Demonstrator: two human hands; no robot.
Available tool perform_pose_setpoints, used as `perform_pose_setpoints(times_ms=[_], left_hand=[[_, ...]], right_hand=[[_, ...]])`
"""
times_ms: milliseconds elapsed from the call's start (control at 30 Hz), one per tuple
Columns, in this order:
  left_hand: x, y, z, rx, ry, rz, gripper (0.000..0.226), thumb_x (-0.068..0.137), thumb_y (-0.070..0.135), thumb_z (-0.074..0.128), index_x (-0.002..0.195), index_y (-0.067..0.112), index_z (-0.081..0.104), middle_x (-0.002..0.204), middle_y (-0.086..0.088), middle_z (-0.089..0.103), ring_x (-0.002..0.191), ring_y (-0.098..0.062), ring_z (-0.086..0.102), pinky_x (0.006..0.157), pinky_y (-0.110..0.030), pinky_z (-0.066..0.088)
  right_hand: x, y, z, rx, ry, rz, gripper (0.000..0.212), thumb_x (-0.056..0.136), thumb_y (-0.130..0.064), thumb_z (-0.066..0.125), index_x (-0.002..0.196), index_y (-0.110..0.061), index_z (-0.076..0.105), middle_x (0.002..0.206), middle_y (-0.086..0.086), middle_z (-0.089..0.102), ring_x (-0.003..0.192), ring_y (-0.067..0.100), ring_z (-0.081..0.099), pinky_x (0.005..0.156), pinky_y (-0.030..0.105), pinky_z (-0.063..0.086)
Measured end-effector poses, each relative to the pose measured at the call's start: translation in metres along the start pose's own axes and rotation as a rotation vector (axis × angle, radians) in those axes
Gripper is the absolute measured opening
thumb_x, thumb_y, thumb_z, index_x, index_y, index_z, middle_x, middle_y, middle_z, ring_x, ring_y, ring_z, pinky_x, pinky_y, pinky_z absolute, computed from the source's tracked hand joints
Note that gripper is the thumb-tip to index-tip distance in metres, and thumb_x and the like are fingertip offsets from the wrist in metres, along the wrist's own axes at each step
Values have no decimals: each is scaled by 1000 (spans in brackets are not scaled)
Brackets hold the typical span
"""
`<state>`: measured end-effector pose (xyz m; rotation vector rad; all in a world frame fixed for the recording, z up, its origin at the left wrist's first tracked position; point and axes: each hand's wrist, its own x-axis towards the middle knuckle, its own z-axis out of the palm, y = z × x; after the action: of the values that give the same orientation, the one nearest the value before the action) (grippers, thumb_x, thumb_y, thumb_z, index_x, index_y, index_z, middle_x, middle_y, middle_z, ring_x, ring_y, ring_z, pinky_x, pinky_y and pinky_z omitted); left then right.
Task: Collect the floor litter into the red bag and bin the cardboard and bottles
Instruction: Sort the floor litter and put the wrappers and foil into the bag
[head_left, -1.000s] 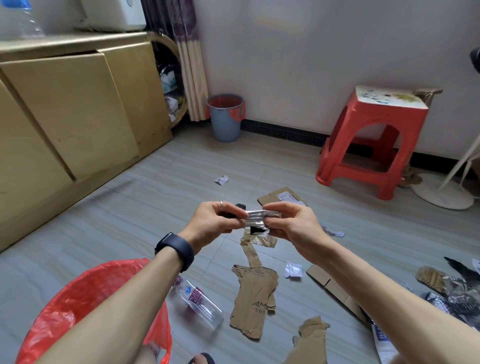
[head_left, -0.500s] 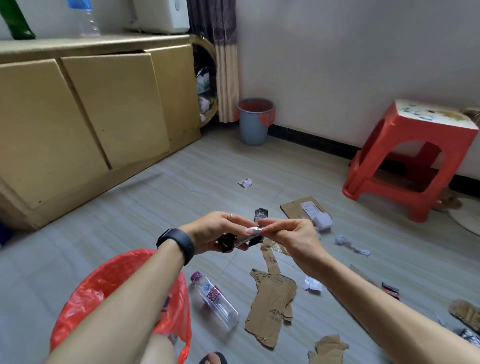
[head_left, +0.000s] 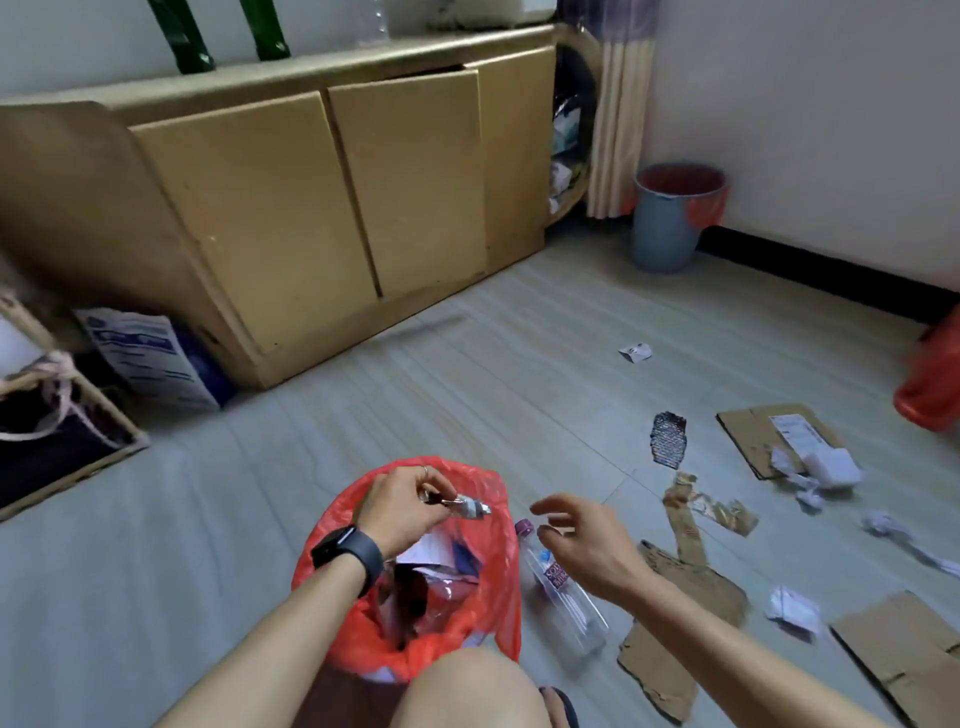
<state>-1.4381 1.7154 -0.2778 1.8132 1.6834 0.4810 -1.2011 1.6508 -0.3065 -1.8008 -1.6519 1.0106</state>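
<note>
Wrapper (head_left: 470, 508) over the red bag (head_left: 500, 577) now.
My right hand (head_left: 584, 548) has let go, fingers spread and empty; my left hand (head_left: 402, 506) alone pinches the wrapper above it.

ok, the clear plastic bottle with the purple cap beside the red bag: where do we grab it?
Grip the clear plastic bottle round its mid-body by the label, coming from above across its width. It lies on its side, purple cap pointing away, so the round body faces up. The open right hand hovers over it.
</note>
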Motion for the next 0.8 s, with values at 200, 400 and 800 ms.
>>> perform_pose_setpoints(times_ms=[200,400,800], left_hand=[[3,-91,52,180,136,-73,18,83,32,68,93,47,69,92,22,70,88,-5,63,75,-27,52],[26,-134,117,529,-20,94,31,88,30,58,116,38,68,124,17,64,112,-19,57,86,-39,52],[18,-154,155,1024,-735,-105,79,93,56,21,154,28,-20,160,-7,-29,142,-34,-36,96,-81,-13]], right_hand=[[8,7,83,-55,-37,-42,80,91,-33,59,158,-18,18,154,0,35,140,18,37,114,27,31],[3,20,116,97,-8,41,86,90,-18,36,155,-44,-13,152,0,37,125,12,49,88,24,43],[14,13,120,57,-8,28,77,83,-44,22,143,-60,-23,156,-3,31,125,24,51,89,44,51]])
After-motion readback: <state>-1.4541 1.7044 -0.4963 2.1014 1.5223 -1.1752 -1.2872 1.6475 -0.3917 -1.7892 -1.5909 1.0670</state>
